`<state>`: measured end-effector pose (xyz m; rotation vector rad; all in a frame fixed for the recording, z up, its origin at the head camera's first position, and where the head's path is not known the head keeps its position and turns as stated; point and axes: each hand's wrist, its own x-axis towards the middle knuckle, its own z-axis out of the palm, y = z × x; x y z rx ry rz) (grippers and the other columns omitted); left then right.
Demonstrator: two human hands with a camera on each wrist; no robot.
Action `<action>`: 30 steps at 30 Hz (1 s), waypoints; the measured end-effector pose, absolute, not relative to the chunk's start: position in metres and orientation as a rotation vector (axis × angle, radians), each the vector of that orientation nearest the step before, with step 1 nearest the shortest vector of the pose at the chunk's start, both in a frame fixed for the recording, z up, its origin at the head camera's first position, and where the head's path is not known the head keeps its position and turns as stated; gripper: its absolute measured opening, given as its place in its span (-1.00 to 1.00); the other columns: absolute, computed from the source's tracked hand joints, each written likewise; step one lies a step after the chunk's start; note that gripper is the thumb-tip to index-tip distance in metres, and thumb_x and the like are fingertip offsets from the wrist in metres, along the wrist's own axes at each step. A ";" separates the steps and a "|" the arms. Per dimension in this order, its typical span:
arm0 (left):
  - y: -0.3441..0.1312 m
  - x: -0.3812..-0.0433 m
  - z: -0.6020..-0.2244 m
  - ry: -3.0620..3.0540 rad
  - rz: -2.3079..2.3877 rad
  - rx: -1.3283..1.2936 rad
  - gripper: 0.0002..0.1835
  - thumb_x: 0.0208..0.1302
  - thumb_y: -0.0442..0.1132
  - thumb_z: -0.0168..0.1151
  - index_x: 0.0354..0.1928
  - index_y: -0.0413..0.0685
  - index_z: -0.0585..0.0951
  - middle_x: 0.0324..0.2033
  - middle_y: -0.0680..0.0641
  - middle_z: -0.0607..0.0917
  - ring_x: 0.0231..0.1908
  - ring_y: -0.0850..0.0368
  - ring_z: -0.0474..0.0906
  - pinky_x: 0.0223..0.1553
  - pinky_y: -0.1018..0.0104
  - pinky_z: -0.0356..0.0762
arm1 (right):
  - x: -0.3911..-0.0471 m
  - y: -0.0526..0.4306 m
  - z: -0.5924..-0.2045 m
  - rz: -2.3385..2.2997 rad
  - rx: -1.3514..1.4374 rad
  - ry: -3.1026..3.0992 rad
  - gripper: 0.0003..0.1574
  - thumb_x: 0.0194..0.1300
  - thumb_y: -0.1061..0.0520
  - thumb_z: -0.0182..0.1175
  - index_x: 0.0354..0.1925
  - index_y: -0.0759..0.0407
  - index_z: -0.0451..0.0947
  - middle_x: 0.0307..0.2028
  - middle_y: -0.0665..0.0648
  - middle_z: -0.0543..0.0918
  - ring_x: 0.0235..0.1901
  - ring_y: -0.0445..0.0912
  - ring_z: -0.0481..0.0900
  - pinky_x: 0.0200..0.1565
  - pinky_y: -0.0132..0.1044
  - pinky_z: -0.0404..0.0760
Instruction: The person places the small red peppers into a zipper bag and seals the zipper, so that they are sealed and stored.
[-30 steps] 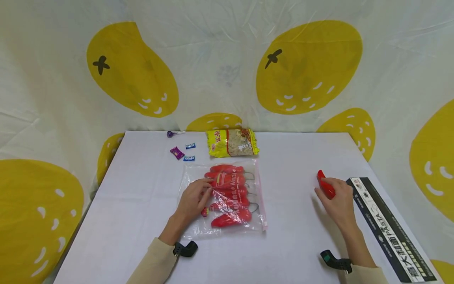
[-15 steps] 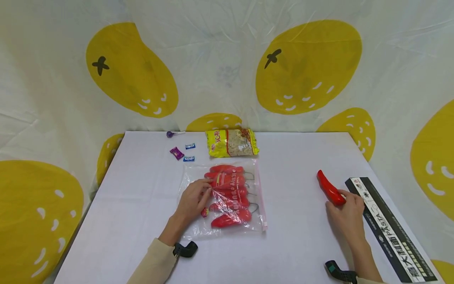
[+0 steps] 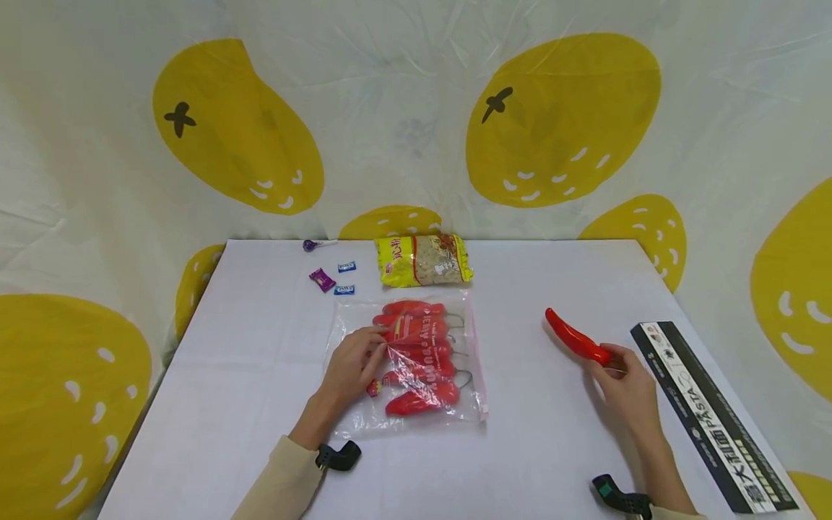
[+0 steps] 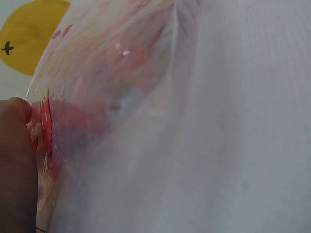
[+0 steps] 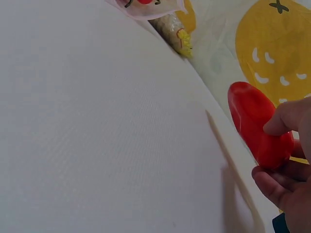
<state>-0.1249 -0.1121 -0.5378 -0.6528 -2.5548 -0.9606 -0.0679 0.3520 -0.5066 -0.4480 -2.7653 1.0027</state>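
Observation:
A clear plastic zip bag (image 3: 479, 383) with a pink zip edge lies flat in the head view, with several red chili peppers (image 3: 425, 399) in it. My left hand (image 3: 351, 362) pinches the plastic at the bag's left side, raising folds in it. The left wrist view shows the thumb against the wrinkled film. To the right, my right hand (image 3: 629, 397) holds a single red chili pepper (image 3: 572, 341) by its thick end, tip pointing up and left. In the right wrist view, thumb and fingers wrap the pepper (image 5: 255, 121) above the table.
A yellow snack packet (image 3: 425, 261) lies behind the bag. Left of it are a purple lollipop (image 3: 309, 245), a purple wrapped candy (image 3: 322, 280) and two small blue packets (image 3: 344, 289). A long black-and-white pasta box (image 3: 715, 419) lies along the right edge of the white table (image 3: 214, 404).
My right hand first moved right and nearer, exposing more of the chili pepper. The pepper has since swung left and now points toward the bag. My left hand has stayed put.

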 end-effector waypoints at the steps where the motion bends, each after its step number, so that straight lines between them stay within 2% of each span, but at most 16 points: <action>1: -0.112 -0.125 -0.538 -2.556 -0.965 -0.653 -0.69 0.32 0.03 0.08 0.00 0.08 0.50 0.11 0.13 0.56 0.14 0.23 0.47 0.01 0.23 0.59 | -0.068 0.350 -0.504 1.026 -0.427 -2.772 -0.34 0.26 -0.14 0.16 0.21 0.15 0.35 0.05 0.27 0.53 -0.14 -0.15 0.49 -0.33 -0.79 0.33; 4: -0.113 -0.125 -0.537 -2.553 -0.968 -0.656 -0.70 0.32 0.02 0.08 0.00 0.07 0.51 0.12 0.12 0.56 0.15 0.22 0.47 0.03 0.21 0.58 | -0.068 0.343 -0.499 1.095 -0.323 -2.793 -0.39 0.27 -0.12 0.16 0.19 0.11 0.37 0.06 0.23 0.52 -0.23 -0.40 0.42 -0.33 -0.73 0.43; 7: -0.114 -0.125 -0.538 -2.555 -0.975 -0.661 -0.70 0.33 0.02 0.07 -0.01 0.06 0.51 0.13 0.11 0.56 0.16 0.21 0.46 0.06 0.20 0.57 | -0.069 0.335 -0.496 1.156 -0.207 -2.798 -0.43 0.27 -0.11 0.16 0.18 0.08 0.40 0.05 0.20 0.52 -0.27 -0.53 0.38 -0.32 -0.64 0.51; 17: -0.114 -0.126 -0.539 -2.516 -0.969 -0.675 -0.71 0.29 -0.04 0.14 -0.03 0.02 0.53 0.09 0.04 0.59 0.13 0.17 0.49 0.02 0.15 0.59 | -0.080 0.299 -0.490 1.396 0.048 -2.854 -0.49 0.29 -0.06 0.16 0.14 0.09 0.43 -0.06 0.23 0.62 -0.32 -0.22 0.63 -0.26 -0.52 0.60; 22: -0.114 -0.126 -0.540 -2.523 -0.986 -0.665 -0.71 0.30 -0.03 0.12 -0.02 0.02 0.53 0.10 0.05 0.59 0.14 0.18 0.48 0.04 0.16 0.58 | -0.089 0.281 -0.491 1.483 0.193 -2.830 -0.52 0.29 -0.02 0.16 0.12 0.14 0.42 -0.09 0.20 0.62 -0.33 -0.12 0.65 -0.26 -0.49 0.62; 30: -0.113 -0.125 -0.537 -2.525 -0.986 -0.671 -0.73 0.30 -0.05 0.13 -0.02 0.04 0.52 0.10 0.07 0.58 0.15 0.20 0.48 0.04 0.20 0.58 | -0.103 0.251 -0.494 1.614 0.377 -2.817 -0.52 0.29 0.01 0.16 0.11 0.19 0.43 -0.12 0.20 0.64 -0.31 -0.08 0.63 -0.25 -0.44 0.64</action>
